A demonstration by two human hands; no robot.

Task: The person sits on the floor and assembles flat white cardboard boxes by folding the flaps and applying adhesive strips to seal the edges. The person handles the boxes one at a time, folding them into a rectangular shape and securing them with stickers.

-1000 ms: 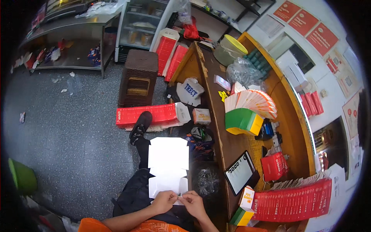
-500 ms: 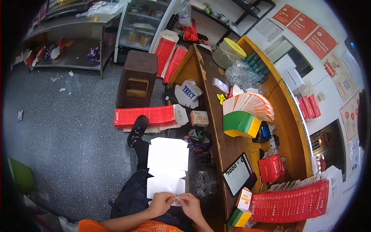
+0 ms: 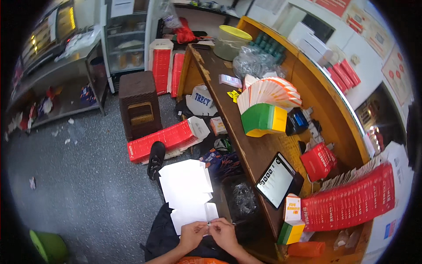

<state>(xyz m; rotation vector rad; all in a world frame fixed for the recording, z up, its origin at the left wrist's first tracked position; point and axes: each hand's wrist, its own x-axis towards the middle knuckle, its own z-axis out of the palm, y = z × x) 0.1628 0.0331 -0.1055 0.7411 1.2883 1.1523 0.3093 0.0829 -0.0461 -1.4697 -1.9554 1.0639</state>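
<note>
The white box [image 3: 184, 185] lies unfolded over the person's lap. Left hand [image 3: 193, 235] and right hand [image 3: 223, 233] meet at the near right part of the white box, each grip pinching its near edge between thumb and finger; the fingers partly hide that spot. Just past the far left corner of the white box is a black shoe [image 3: 156, 154], with stacked red cartons [image 3: 160, 140] beyond. Right of the white box, the tabletop [image 3: 259, 149] carries a tablet [image 3: 276, 179].
</note>
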